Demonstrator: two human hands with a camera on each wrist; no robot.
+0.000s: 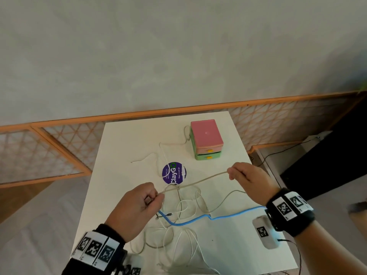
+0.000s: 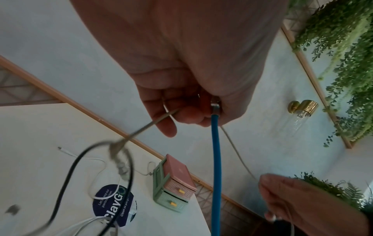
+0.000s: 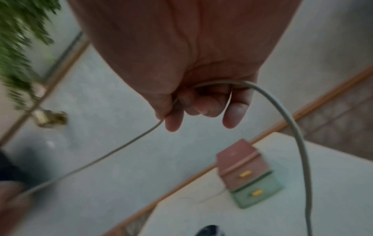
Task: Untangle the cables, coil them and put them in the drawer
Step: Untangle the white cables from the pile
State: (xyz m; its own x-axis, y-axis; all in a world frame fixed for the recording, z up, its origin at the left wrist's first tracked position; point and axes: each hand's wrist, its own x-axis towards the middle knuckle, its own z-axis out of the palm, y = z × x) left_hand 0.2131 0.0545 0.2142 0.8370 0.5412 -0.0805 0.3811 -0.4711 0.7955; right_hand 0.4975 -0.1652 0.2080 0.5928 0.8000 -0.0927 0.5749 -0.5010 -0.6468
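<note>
A: Quick one. What am I holding?

B: Your left hand pinches the grey cable between thumb and fingers, and the end of the blue cable is tucked in the same fist. Your right hand has fingers curled round the grey cable further along, so a stretch runs taut between the hands above the tabletop.

A: And the rest?

B: White cables lie looped on the tabletop under my hands, crossing the blue one. Another white lead trails toward the drawer unit, over the round sticker. Both drawers look closed.

A: Handling?

B: My guess: all light and limp. The grey one is thin and likely springy, so it will kink if yanked. Blue is thicker, stiffer, holds its bends. I'd grip near a plug end and feed it through the knot, not pull mid-span. Jackets look smooth, so they could slip through a loose pinch.

A: Risk?

B: Tugging tightens the tangle and drags loops off the edge.
</note>
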